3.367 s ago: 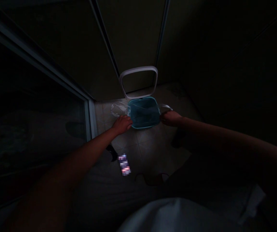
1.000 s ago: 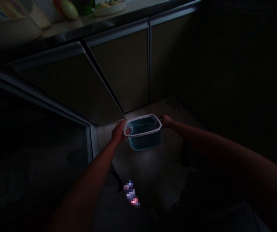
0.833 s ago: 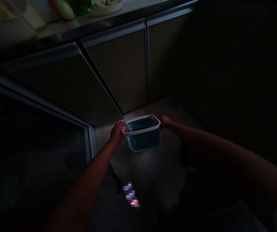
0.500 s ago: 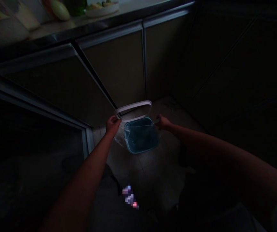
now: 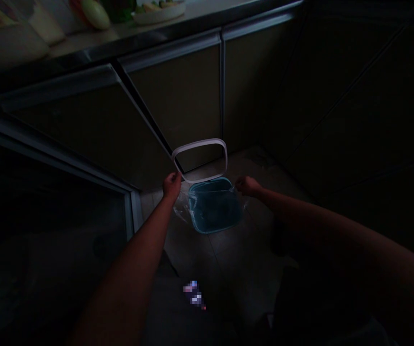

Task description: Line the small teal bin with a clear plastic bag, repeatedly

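A teal bin [image 5: 207,232] stands on the floor with its mouth facing up. At its back edge a pale frame-shaped ring [image 5: 200,142] is tilted up, nearly upright. A clear plastic bag [image 5: 182,212] is stretched across the bin's mouth and hangs out at the left. My left hand [image 5: 171,185] pinches the bag's edge at the bin's back left corner, close to the ring's lower corner; whether it also touches the ring I cannot tell. My right hand [image 5: 249,186] is closed on the bag's edge at the right, pulling it taut.
Behind the bin run cupboard doors [image 5: 178,91] below a counter edge [image 5: 149,38]. A white dish of food [image 5: 159,13] and a pale green vegetable [image 5: 96,14] rest on the counter. Tiled floor [image 5: 207,252] surrounds the bin. A blurred-out patch [image 5: 194,293] lies lower down.
The ring has tipped further up and back from the bin. Both hands have shifted slightly right in view, still pinching the bag, and the whole view has moved a little.
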Action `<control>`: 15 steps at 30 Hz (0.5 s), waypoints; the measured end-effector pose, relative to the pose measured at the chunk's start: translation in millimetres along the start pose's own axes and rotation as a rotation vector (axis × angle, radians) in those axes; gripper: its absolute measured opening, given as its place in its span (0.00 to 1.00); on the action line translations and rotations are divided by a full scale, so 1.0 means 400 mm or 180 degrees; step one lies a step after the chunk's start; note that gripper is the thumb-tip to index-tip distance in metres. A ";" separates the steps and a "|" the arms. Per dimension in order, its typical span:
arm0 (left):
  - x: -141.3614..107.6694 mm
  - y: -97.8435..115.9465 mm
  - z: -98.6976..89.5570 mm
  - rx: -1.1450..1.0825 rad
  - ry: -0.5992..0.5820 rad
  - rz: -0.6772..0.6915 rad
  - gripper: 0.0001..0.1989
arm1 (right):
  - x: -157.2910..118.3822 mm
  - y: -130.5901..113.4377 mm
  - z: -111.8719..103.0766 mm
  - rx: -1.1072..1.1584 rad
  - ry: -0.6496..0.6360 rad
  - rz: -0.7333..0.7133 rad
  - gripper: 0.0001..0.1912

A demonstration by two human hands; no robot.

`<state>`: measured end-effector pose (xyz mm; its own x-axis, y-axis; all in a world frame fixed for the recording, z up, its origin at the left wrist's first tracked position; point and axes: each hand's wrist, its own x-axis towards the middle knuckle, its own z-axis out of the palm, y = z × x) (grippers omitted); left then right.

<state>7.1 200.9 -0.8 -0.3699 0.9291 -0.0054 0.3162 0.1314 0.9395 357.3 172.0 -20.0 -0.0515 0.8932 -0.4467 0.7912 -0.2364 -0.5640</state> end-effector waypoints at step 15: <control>-0.028 -0.029 -0.053 0.1105 -0.0449 0.0070 0.19 | 0.032 -0.026 0.004 -0.0109 -0.0187 0.0016 0.16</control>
<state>-11.0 181.8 -4.5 -0.2434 0.9683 -0.0562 0.6090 0.1977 0.7681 347.4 185.2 -21.1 -0.0824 0.8677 -0.4901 0.8118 -0.2268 -0.5381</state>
